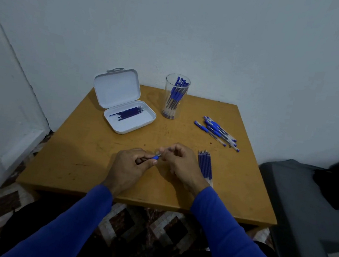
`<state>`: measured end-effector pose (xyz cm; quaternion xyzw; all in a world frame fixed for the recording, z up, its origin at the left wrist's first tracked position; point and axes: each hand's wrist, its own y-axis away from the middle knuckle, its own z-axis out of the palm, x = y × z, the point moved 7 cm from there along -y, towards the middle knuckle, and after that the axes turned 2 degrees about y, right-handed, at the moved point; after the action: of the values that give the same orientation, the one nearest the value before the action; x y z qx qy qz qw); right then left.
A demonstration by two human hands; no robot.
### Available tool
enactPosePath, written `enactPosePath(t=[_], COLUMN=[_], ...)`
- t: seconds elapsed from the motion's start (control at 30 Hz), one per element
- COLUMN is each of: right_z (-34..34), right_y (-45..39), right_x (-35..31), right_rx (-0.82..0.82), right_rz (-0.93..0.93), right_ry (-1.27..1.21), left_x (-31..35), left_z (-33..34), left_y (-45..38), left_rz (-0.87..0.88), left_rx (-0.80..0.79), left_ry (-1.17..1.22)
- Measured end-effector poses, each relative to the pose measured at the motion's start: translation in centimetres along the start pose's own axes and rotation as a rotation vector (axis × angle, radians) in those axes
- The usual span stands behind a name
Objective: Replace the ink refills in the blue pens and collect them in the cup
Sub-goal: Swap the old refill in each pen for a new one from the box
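Observation:
My left hand (128, 166) grips a blue pen (155, 157) by its blue grip end over the middle of the wooden table (92, 141). My right hand (180, 160) pinches the pen's other part, mostly hidden by the fingers. A clear cup (175, 97) at the back holds several blue pens. More blue pens (218, 131) lie loose at the right. A row of blue refills (205, 165) lies beside my right hand. An open white case (125, 107) at the back left holds several dark refills (128, 112).
The table stands in a corner against a pale wall. A grey seat (302, 203) is close on the right. Patterned floor tiles (134, 222) show below the table's front edge.

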<state>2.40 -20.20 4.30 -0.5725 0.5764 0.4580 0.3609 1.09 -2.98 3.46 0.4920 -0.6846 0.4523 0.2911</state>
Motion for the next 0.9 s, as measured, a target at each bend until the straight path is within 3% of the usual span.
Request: enactPosePath(t=[0.1,0.27,0.43,0.57,0.73,0.9], right_z=[0.0,0.0,-0.2,0.0,-0.2,0.1], right_y=[0.1,0.4,0.2,0.4,0.3,0.3], right_x=[0.1,-0.5,-0.3,-0.8,-0.8,-0.9], right_rx=[0.034,-0.085,-0.012,-0.106,-0.005,-0.127], right_rz=[-0.001,-0.028,-0.008,-0.048,-0.011,-0.037], right_ry=[0.103,-0.034,0.116,0.014,0.091,-0.023], left_x=[0.1,0.0,0.2,0.3,0.3,0.2], left_z=[0.0,-0.1,0.0,-0.1,-0.1,-0.2], left_y=[0.0,0.0,0.1,0.1,0.1,0.1], left_rz=[0.012,0.000,-0.008,-0.009,-0.025,-0.034], left_rx=[-0.002,-0.002,-0.010,-0.014,-0.007,-0.004], left_ry=[-0.009,0.006,0.027,0.017,0.054,0.042])
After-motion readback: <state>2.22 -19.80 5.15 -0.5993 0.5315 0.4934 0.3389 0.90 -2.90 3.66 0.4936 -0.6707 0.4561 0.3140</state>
